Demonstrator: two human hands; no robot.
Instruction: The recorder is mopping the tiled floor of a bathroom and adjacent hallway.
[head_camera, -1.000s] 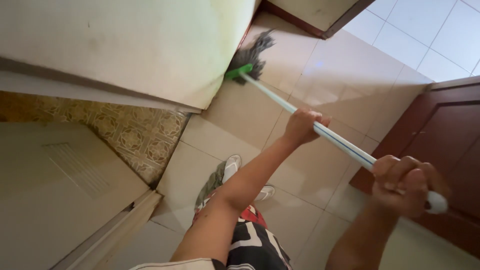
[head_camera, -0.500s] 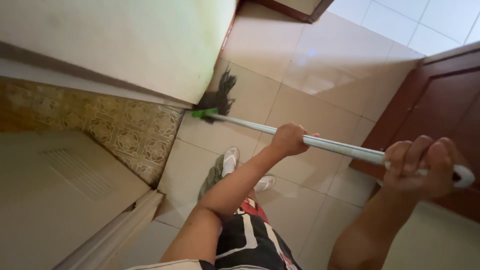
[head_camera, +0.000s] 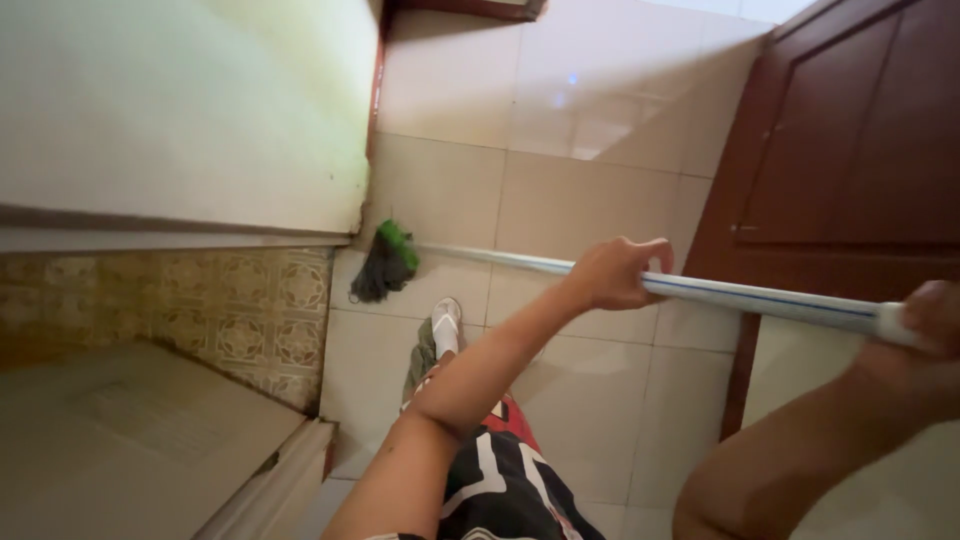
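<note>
Two hands: both are closed on one long, pale, round mop handle that runs almost level across the view.
Left hand: the fingers wrap fully around the handle about halfway along it, with the arm stretched out from the lower middle of the view.
Right hand: it clasps the white top end of the handle at the right edge; part of the hand is cut off by the frame, so only the fingers and the forearm below it show.
Mop head: a bunch of dark grey strands under a green plastic collar lies on the beige tiled floor, touching or just beside the foot of the pale cream wall, close to its corner.
Wall base: a band of brown patterned tiles runs below the cream wall, left of the mop head.
Door: a dark red-brown panelled wooden door stands at the right, behind the handle.
Feet: a white slipper rests on the floor, just below the handle and near the mop head.
Clothing: black shorts with white and red print show at the bottom.
</note>
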